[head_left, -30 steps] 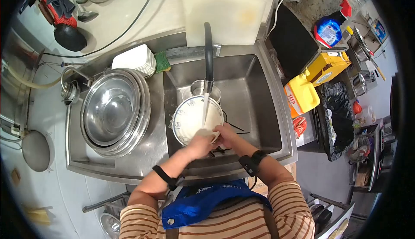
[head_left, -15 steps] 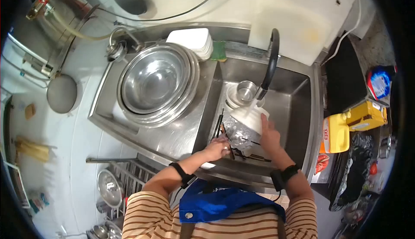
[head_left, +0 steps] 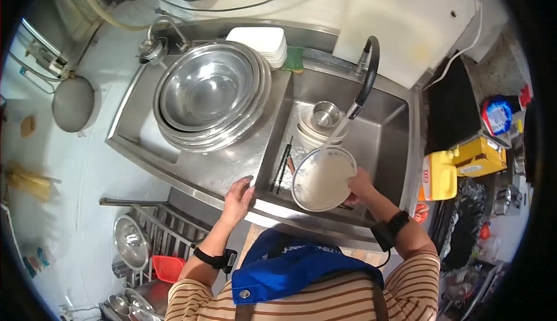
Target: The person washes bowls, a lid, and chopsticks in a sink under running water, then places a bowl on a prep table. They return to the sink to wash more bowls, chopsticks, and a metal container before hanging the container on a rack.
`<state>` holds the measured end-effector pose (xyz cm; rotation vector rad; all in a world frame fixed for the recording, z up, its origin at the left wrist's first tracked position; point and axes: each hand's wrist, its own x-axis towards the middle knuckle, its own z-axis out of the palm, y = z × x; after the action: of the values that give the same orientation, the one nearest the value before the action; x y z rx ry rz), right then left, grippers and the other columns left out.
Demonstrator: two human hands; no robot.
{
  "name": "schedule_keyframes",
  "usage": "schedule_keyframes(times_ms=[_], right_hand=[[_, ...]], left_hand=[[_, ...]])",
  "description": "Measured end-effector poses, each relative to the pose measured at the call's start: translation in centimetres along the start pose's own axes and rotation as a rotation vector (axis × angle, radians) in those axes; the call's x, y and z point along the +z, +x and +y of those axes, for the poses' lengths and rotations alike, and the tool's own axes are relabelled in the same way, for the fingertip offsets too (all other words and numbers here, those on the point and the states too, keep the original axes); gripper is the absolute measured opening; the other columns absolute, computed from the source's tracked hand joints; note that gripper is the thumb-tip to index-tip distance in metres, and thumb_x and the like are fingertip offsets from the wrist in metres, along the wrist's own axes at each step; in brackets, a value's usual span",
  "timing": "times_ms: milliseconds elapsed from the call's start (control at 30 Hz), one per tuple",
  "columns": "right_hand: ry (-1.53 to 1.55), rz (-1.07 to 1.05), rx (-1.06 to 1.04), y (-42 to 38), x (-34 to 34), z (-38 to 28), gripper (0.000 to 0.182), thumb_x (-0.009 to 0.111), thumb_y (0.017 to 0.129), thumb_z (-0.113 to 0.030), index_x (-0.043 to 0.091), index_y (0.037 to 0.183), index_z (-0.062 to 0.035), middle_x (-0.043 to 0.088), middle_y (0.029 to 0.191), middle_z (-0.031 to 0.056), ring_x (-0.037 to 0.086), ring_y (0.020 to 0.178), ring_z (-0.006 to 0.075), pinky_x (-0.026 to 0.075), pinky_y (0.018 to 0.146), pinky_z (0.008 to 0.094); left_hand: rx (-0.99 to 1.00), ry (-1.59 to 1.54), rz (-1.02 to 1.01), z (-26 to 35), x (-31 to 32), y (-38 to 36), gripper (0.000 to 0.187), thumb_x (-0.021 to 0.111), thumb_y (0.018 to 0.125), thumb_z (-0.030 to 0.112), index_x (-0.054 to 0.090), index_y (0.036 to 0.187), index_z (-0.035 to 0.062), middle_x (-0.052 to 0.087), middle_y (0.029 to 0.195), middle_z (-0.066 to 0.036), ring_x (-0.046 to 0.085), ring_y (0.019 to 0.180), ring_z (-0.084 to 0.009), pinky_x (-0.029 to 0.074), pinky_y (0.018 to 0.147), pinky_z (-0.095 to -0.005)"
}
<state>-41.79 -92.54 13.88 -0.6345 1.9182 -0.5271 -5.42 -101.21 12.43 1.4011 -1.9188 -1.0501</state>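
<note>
My right hand (head_left: 361,186) grips the rim of a white bowl (head_left: 324,180) with a patterned edge. The bowl is tilted with its inside facing me, and a stream from the black faucet (head_left: 367,80) runs into it. My left hand (head_left: 237,199) is over the front ledge of the sink, fingers apart and holding nothing. Dark chopsticks (head_left: 282,167) lie on the basin floor left of the bowl; others are partly hidden under it. Behind it, a small metal cup (head_left: 325,114) sits on stacked white bowls (head_left: 304,135).
Large nested steel basins (head_left: 209,92) stand on the drainboard to the left. White trays (head_left: 258,41) are stacked behind them, beside a green scouring pad (head_left: 294,59). Yellow jugs (head_left: 442,176) stand right of the sink (head_left: 413,141). A metal rack (head_left: 174,228) is at lower left.
My right hand has turned the bowl from its side to inside-up and brought it nearer. My left hand has left the chopsticks and moved left out of the basin.
</note>
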Motion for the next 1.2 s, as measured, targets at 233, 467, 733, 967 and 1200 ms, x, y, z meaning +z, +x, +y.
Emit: schedule_keyframes(times_ms=[233, 467, 733, 967, 1200], right_hand=[[-1.667, 0.597, -0.552, -5.9, 3.0, -5.3, 0.063, 0.056, 0.069, -0.007, 0.032, 0.127, 0.0057, 0.056, 0.076, 0.0297, 0.060, 0.064, 0.0349, 0.050, 0.053, 0.0399], [-0.304, 0.244, -0.382, -9.8, 5.9, -9.9, 0.042, 0.052, 0.071, -0.004, 0.045, 0.113, 0.0009, 0.061, 0.082, 0.0216, 0.062, 0.059, 0.0282, 0.050, 0.049, 0.0378], [0.332, -0.465, -0.335, -5.2, 19.4, -12.6, 0.031, 0.055, 0.083, -0.026, 0.053, 0.104, -0.0032, 0.059, 0.084, 0.0087, 0.061, 0.068, 0.0180, 0.051, 0.057, 0.0311], [0.195, -0.420, 0.033, 8.3, 11.9, -2.1, 0.041, 0.047, 0.088, -0.035, 0.049, 0.108, 0.0001, 0.059, 0.080, 0.0174, 0.062, 0.063, 0.0266, 0.052, 0.050, 0.0339], [0.855, -0.164, 0.105, 17.4, 4.2, 3.6, 0.051, 0.042, 0.090, -0.032, 0.029, 0.127, 0.0011, 0.041, 0.112, 0.0339, 0.055, 0.092, 0.0417, 0.051, 0.072, 0.0496]], left_hand=[[0.396, 0.290, -0.088, -0.4, -0.6, -2.2, 0.043, 0.066, 0.071, 0.009, 0.052, 0.111, 0.0005, 0.050, 0.115, -0.020, 0.041, 0.116, -0.0387, 0.035, 0.096, -0.0428], [0.066, -0.490, -0.054, 0.0, -3.6, -4.1, 0.059, 0.063, 0.075, 0.003, 0.039, 0.129, 0.0052, 0.043, 0.128, -0.016, 0.034, 0.124, -0.0315, 0.030, 0.101, -0.0376], [-0.050, -0.563, 0.437, -2.4, -9.8, -4.2, 0.059, 0.039, 0.064, -0.014, 0.048, 0.121, -0.0019, 0.050, 0.122, -0.014, 0.043, 0.116, -0.0222, 0.028, 0.101, -0.0338], [-0.152, -0.476, 0.556, -3.0, -10.5, -2.7, 0.053, 0.038, 0.071, -0.010, 0.046, 0.122, -0.0027, 0.046, 0.126, -0.013, 0.045, 0.113, -0.0206, 0.033, 0.097, -0.0294], [-0.191, -0.330, 0.754, -0.8, -8.0, -4.3, 0.041, 0.046, 0.088, 0.006, 0.038, 0.128, -0.0031, 0.040, 0.132, -0.014, 0.040, 0.119, -0.0214, 0.029, 0.100, -0.0317]])
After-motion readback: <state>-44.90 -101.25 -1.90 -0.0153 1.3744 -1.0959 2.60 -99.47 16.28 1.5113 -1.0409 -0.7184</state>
